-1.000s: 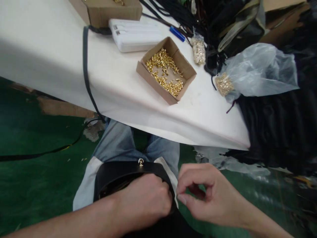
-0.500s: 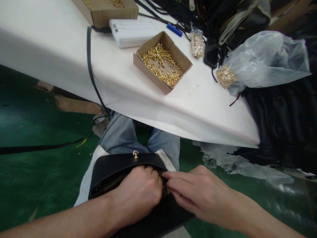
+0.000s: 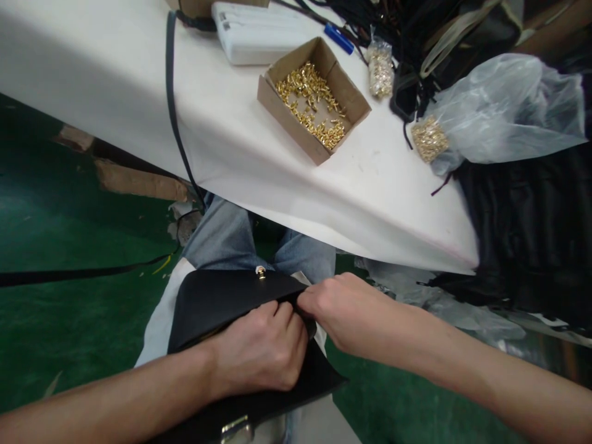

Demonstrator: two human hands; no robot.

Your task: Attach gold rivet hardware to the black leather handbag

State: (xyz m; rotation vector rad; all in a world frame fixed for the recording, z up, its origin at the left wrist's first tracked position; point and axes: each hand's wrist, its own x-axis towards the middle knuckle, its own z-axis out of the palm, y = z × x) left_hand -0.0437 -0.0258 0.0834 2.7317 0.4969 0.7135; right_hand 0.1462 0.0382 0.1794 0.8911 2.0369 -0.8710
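A black handbag [image 3: 217, 302] lies across my lap, with a small gold turn-lock [image 3: 261, 272] on its front panel. Its flap spreads toward me and carries a gold clasp plate [image 3: 237, 430] near the bottom of the view. My left hand [image 3: 266, 345] is closed over the bag's mouth, the fingertips hidden inside the opening. At the right upper corner of the bag, my right hand [image 3: 340, 308] is closed on its side edge, close to my left fingers. Whether a small part sits between the right fingertips, I cannot make out.
On the white-covered table [image 3: 393, 216] stands a cardboard box [image 3: 296, 132] of small gold screws. Nearby are a white plastic case [image 3: 259, 37], a blue cylinder [image 3: 338, 38], a small bag of gold parts [image 3: 380, 71] and a clear plastic bag [image 3: 513, 111]. A dark strap [image 3: 171, 92] hangs over the edge.
My right hand has moved up and turned over at the bag's right corner, fingers now curled down. The bag's mouth has narrowed, and the flap's gold clasp plate has come into view.
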